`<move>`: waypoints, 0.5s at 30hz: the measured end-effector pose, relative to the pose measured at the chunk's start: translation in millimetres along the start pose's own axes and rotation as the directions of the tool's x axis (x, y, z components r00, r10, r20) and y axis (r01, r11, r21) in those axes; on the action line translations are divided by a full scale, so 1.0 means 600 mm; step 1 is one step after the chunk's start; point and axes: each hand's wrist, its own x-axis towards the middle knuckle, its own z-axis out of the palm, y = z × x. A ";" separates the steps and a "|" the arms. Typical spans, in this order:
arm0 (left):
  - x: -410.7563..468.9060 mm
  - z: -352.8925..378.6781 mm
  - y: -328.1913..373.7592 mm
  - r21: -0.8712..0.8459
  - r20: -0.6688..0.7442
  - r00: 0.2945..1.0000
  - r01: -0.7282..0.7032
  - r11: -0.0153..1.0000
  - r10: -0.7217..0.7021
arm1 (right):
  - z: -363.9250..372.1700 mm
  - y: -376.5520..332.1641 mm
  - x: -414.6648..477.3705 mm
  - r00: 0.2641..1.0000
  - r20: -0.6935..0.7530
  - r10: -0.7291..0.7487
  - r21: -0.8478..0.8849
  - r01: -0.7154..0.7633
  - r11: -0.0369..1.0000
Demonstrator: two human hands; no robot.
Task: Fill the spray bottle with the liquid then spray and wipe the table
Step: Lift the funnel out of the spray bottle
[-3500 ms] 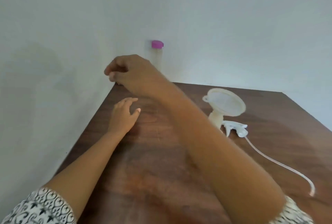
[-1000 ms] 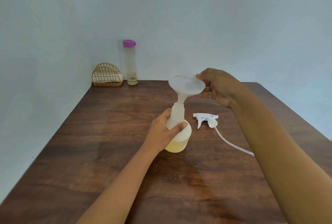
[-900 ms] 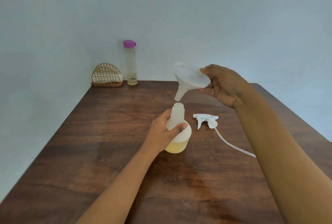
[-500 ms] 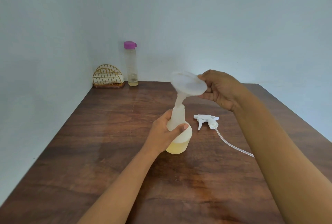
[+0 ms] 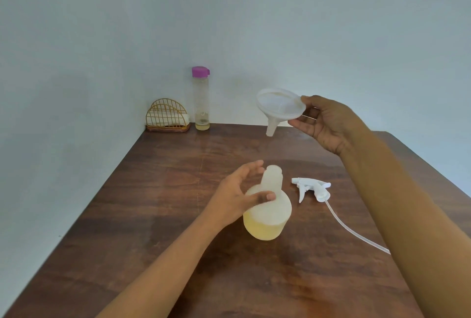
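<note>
- The spray bottle (image 5: 267, 212) stands upright on the wooden table (image 5: 153, 215), roughly mid-table. Its neck is uncapped and pale yellow liquid fills its lower part.
- The left hand (image 5: 233, 200) is at the bottle's 9 o'clock side. Its fingers are spread and nearly straight beside the neck, not wrapped round it, and the thumb lies across the bottle's shoulder. Whether the fingertips touch the neck cannot be told.
- The right hand (image 5: 328, 124) holds the translucent funnel (image 5: 280, 107) in the air at the bottle's 12 o'clock. It pinches the rim, with the thumb on top and the fingers curled beneath.
- The funnel is tilted, with its wide mouth facing up and toward the camera. Its spout points down toward 7 o'clock, well apart from the bottle's neck.
- The white trigger sprayer (image 5: 314, 187) lies on its side on the table, just beside the bottle at its 3 o'clock and not touching it.
- The sprayer's thin dip tube (image 5: 351, 231) trails off toward 5 o'clock and runs out of sight behind the right forearm.
- A tall clear bottle (image 5: 201, 99) with a purple cap stands against the wall in the table's far corner, at 11 o'clock from the spray bottle. Only a little yellowish liquid shows at its bottom.
- A gold wire napkin holder (image 5: 167, 116) sits just beside the tall bottle at its 9 o'clock, with something white inside.
</note>
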 end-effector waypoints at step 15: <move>0.110 -0.232 -0.167 0.400 -0.534 0.834 0.395 0.827 -0.140 | 0.030 0.216 0.272 0.733 0.611 -0.300 -0.771 0.637 -0.014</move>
